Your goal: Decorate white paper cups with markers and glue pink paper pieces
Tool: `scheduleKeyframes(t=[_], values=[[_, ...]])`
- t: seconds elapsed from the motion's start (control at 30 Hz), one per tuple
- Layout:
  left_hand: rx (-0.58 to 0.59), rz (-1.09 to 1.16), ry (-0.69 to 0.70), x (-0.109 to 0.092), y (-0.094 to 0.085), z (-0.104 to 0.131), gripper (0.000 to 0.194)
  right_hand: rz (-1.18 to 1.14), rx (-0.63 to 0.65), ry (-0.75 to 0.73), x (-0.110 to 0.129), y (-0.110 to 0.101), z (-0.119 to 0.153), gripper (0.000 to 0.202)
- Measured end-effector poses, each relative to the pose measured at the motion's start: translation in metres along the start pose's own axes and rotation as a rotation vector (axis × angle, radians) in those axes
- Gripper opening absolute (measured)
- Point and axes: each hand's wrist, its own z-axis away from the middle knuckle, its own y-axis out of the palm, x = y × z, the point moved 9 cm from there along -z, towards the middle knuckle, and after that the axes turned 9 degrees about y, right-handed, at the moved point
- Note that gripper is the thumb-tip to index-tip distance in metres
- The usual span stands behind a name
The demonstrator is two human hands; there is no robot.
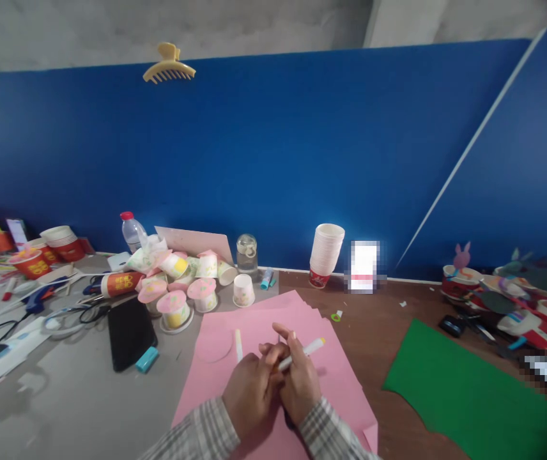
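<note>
Both my hands meet over a stack of pink paper (268, 316). My right hand (300, 386) is closed around a white marker (314, 347) with a yellow end, which points up to the right. Pressed against it, my left hand (249, 390) has its fingers curled at the marker's other end, where a bit of orange shows. What those fingers hold is hidden. A pale stick-like piece (238, 345) shows just beyond my left hand; I cannot tell whether it is held or lying. A faint round outline (213, 348) is on the paper to the left.
Decorated paper cups (174, 311) crowd the back left, near a black phone (132, 333) and a turquoise cap (147, 360). Behind the paper stand a glass jar (247, 255) and stacked cups (326, 252). Green sheet (460, 390) and cup crafts (523, 306) lie right. A blue partition (273, 147) rises behind.
</note>
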Motion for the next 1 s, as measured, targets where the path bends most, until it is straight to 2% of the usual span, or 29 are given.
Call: scheduleKeyframes(t=[0.1, 0.27, 0.47, 0.6, 0.7, 1.0], values=[[0.046, -0.053, 0.026, -0.001, 0.003, -0.002, 0.023, -0.046, 0.052, -0.021, 0.005, 0.005, -0.001, 0.044], [-0.061, -0.077, 0.099, -0.004, -0.010, -0.005, 0.032, -0.135, 0.044, 0.014, 0.000, 0.002, -0.010, 0.039], [-0.030, -0.193, 0.185, -0.007, -0.008, -0.005, 0.040, -0.147, 0.043, 0.096, -0.008, -0.001, -0.013, 0.037], [0.030, -0.265, 0.237, -0.009, -0.002, -0.004, 0.026, -0.169, 0.052, 0.098, -0.004, 0.000, -0.010, 0.035], [0.051, -0.280, 0.227, -0.011, -0.002, -0.006, 0.014, -0.168, 0.049, 0.074, 0.000, 0.000, -0.007, 0.033], [0.122, -0.210, 0.194, -0.010, 0.004, -0.005, 0.016, -0.112, 0.039, 0.059, 0.007, 0.005, -0.002, 0.037]])
